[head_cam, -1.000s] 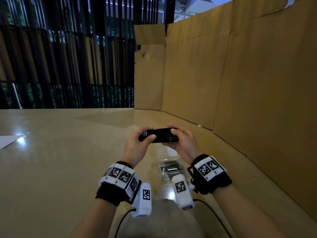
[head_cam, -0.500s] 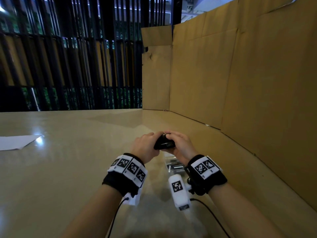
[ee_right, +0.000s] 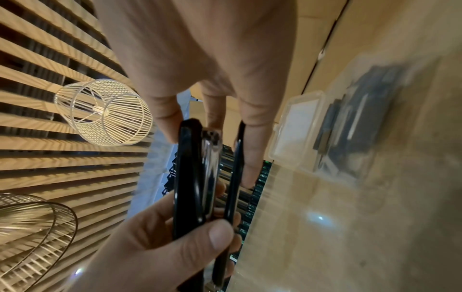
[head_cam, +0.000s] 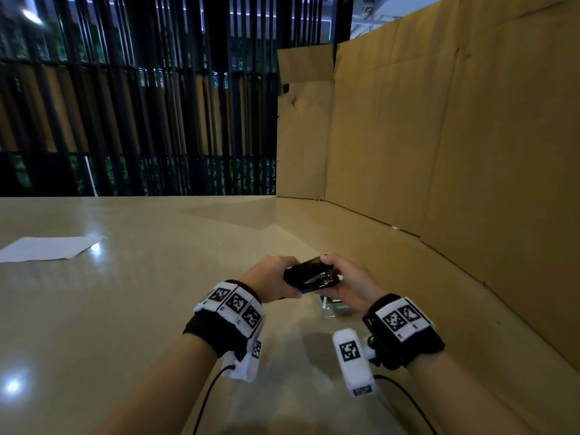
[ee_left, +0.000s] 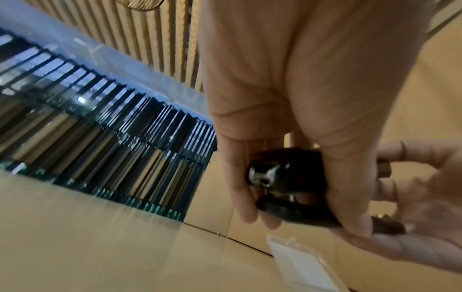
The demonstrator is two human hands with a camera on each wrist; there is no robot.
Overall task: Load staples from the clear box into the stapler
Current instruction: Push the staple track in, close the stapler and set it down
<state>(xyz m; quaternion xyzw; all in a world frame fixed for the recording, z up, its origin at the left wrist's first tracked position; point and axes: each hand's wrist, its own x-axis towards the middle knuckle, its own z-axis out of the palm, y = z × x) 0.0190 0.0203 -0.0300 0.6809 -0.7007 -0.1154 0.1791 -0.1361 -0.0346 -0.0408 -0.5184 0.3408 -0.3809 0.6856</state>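
Note:
A black stapler (head_cam: pixel 310 274) is held above the table between both hands. My left hand (head_cam: pixel 282 276) grips its left end, fingers curled round the body (ee_left: pixel 287 177). My right hand (head_cam: pixel 339 271) grips the right end, thumb on top. In the right wrist view the stapler (ee_right: pixel 190 177) shows a black top, a shiny metal magazine (ee_right: pixel 211 168) and a black base with a gap between them. The clear box (ee_right: pixel 297 134) lies open on the table just below, grey staples (ee_right: pixel 362 122) in its tray. In the head view the clear box (head_cam: pixel 332 306) is mostly hidden under my right hand.
A cardboard wall (head_cam: pixel 439 136) runs along the right side and the back right of the beige table (head_cam: pixel 125 309). A white sheet of paper (head_cam: pixel 47 248) lies at the far left. Dark vertical slats (head_cam: pixel 141 105) stand beyond the table's far edge.
The stapler was level across both hands a second ago. The hands then closed over it, and it now sits tilted with its metal part showing. The box stayed put.

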